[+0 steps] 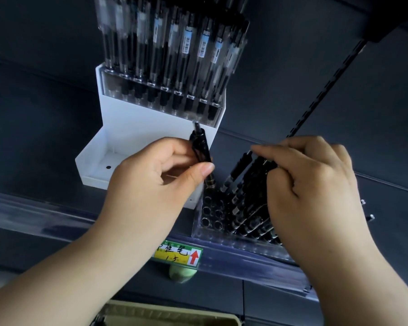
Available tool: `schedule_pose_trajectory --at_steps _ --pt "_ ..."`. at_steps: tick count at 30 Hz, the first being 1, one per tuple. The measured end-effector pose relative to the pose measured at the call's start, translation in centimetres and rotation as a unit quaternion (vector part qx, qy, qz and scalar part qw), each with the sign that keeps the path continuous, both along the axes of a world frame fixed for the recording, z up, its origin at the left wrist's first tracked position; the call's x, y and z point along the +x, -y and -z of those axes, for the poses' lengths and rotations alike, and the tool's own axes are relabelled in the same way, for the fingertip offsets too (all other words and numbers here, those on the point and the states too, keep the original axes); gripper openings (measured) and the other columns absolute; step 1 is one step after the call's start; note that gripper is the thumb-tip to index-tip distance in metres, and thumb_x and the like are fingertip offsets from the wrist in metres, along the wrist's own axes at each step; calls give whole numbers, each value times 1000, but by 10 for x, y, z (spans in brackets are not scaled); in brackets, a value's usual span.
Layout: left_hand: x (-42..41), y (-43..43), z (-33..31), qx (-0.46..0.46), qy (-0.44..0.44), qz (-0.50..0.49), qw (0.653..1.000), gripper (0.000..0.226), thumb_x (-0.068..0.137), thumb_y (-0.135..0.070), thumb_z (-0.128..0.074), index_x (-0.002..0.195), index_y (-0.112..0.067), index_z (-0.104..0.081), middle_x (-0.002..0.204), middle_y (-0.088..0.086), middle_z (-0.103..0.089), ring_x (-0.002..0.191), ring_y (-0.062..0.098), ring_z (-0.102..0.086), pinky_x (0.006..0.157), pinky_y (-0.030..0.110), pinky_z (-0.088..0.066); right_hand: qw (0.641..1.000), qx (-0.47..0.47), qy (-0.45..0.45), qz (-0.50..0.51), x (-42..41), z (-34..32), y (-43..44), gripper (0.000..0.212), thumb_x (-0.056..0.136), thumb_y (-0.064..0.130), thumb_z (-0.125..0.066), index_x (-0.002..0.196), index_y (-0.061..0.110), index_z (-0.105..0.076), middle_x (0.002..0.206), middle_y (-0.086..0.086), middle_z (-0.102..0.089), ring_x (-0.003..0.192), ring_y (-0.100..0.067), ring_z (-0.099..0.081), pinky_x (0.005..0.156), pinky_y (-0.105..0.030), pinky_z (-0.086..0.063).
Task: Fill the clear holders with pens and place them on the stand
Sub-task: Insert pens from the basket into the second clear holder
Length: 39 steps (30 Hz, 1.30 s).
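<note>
Pinched one black pen point(199, 147) between thumb and fingers of the left hand point(151, 170), lower end just over the left end of the nearer clear holder point(221, 241) at the shelf edge. Gripped a leaning bunch of pens point(239, 165) in that holder with the right hand point(311, 182), fingers curled round them, number unclear. Counted two holders in all: the second clear holder point(111, 81), full, on the upper step of the single white stand point(132, 123) — roughly nine pens across its front row.

A black pen point(198, 147) is being pinched, nearly upright, between the thumb and curled fingers of the left hand point(156, 177). A bunch of pens point(239, 165) is being gripped at the tops by the curled fingers of the right hand point(315, 184).
</note>
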<state>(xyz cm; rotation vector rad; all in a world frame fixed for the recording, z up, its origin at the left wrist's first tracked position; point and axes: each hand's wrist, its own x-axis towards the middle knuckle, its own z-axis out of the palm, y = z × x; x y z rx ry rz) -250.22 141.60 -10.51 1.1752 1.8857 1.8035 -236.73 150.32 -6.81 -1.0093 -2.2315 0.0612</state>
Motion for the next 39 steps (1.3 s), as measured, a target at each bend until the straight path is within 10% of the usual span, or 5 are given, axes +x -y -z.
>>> schedule_pose_trajectory --at_steps 29,39 --pt "19 -40 25 -60 -152 37 986 16 76 -18 -76 91 -19 -72 71 -26 -61 76 -13 -60 68 -3 -40 998 -45 -29 -31 24 -1 -1 43 79 14 -35 99 25 -71 95 8 -59 93 -10 -39 78 -6 -27" --pt "20 -44 31 -60 -170 11 984 13 77 -20 -75 88 -17 -68 72 -17 -63 71 -5 -62 71 7 -47 998 -38 -25 -31 22 1 -1 43 78 12 -36 99 23 -72 96 4 -62 94 -16 -44 79 -14 -29"
